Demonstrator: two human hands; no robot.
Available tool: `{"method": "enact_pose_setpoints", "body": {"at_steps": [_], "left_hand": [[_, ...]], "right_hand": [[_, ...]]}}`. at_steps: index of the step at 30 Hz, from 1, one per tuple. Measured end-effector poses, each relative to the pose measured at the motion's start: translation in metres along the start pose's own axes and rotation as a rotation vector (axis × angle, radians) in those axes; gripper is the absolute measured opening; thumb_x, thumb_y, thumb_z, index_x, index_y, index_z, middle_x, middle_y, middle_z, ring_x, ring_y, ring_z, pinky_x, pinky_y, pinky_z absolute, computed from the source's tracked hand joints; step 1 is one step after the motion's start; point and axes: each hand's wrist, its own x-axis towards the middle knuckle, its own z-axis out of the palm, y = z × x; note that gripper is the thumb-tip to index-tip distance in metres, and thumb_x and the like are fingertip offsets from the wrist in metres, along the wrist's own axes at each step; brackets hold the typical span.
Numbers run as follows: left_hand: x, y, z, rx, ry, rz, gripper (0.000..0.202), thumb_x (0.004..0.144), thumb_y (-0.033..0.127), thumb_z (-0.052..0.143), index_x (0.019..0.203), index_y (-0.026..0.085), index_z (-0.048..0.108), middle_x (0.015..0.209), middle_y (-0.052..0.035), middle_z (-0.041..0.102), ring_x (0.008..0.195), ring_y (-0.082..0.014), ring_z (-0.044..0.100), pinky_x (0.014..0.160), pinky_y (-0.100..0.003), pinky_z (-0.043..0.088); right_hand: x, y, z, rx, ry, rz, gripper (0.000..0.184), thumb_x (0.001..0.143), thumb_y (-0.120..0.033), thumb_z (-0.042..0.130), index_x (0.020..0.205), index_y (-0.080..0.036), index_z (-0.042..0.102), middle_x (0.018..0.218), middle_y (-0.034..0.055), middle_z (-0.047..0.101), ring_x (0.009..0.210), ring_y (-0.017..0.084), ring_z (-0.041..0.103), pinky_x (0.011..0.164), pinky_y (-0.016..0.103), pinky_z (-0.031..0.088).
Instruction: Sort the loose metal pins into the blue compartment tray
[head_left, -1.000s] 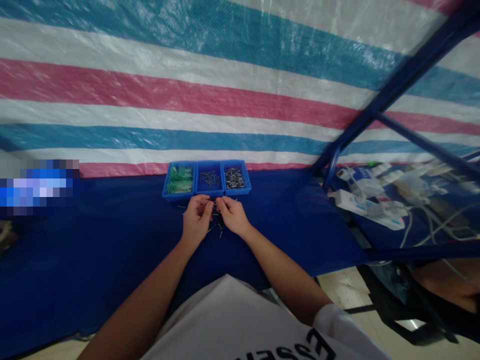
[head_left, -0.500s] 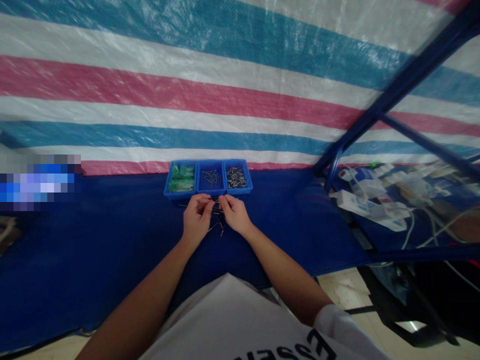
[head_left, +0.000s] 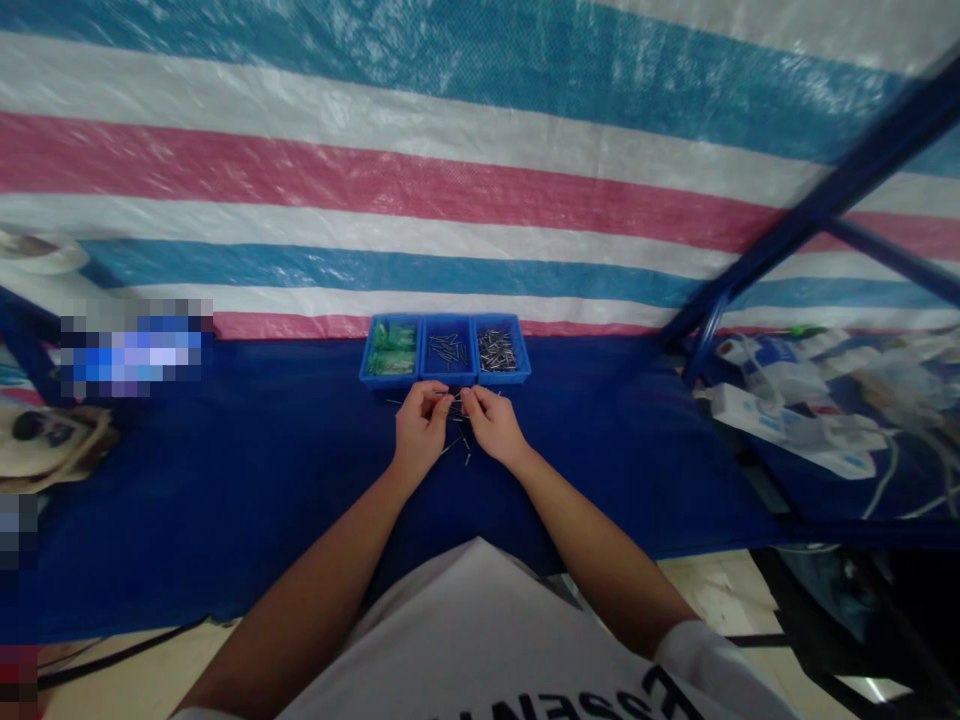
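Note:
My left hand (head_left: 421,425) and my right hand (head_left: 491,422) are close together above the blue table, just in front of three joined blue bins. Both hands pinch with thumb and fingers at a thin metal pin, whose exact form is too small to make out. Several loose thin pins (head_left: 466,447) lie on the table between and below the hands. The left bin (head_left: 390,380) holds green-looking clear packets (head_left: 394,345). In the middle bin (head_left: 448,377) are some dark metal pins (head_left: 448,348). Many silver metal pins (head_left: 497,350) fill the right bin (head_left: 502,378).
A striped plastic sheet (head_left: 450,180) hangs behind the blue table (head_left: 285,440). On the right stand a blue metal frame (head_left: 780,215), a white power strip (head_left: 787,430), cables and plastic bags. A beige object (head_left: 56,445) lies at the left edge near a blurred-out patch.
The view has turned slightly left, so everything appears shifted to the right. Both hands stay together in front of the bins, their pinching fingers almost unchanged.

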Motion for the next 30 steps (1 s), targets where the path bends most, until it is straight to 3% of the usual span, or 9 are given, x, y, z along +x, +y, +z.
{"method": "enact_pose_setpoints", "body": {"at_steps": [6,12,30], "left_hand": [[-0.0014,0.0011,-0.0006,-0.089,-0.035,-0.059,0.025,0.084,0.036,0.063,0.102,0.020,0.056,0.082,0.0016,0.061,0.050,-0.0067,0.055,0.046,-0.020,0.043],[-0.0020,0.0035,0.0002,-0.131,-0.046,-0.063,0.028,0.084,0.037,0.063,0.104,0.020,0.054,0.091,-0.0021,0.064,0.052,-0.0065,0.057,0.048,-0.020,0.047],[-0.0014,0.0012,0.0024,-0.127,-0.059,-0.056,0.034,0.081,0.035,0.066,0.107,0.019,0.052,0.090,-0.0028,0.068,0.052,-0.0074,0.058,0.048,-0.021,0.048]], "right_hand": [[-0.0002,-0.0023,-0.0010,0.009,0.008,0.011,0.041,0.094,-0.047,0.039,0.065,-0.019,0.050,0.060,-0.0016,0.052,0.057,0.011,0.046,0.058,0.024,0.036],[-0.0001,-0.0037,-0.0014,0.026,0.036,0.037,0.042,0.093,-0.049,0.039,0.065,-0.019,0.049,0.058,-0.0015,0.050,0.056,0.012,0.044,0.056,0.024,0.035],[0.0010,-0.0010,-0.0001,0.067,0.047,0.063,0.043,0.093,-0.051,0.040,0.065,-0.019,0.049,0.059,-0.0025,0.049,0.055,0.011,0.044,0.057,0.024,0.034]]}}
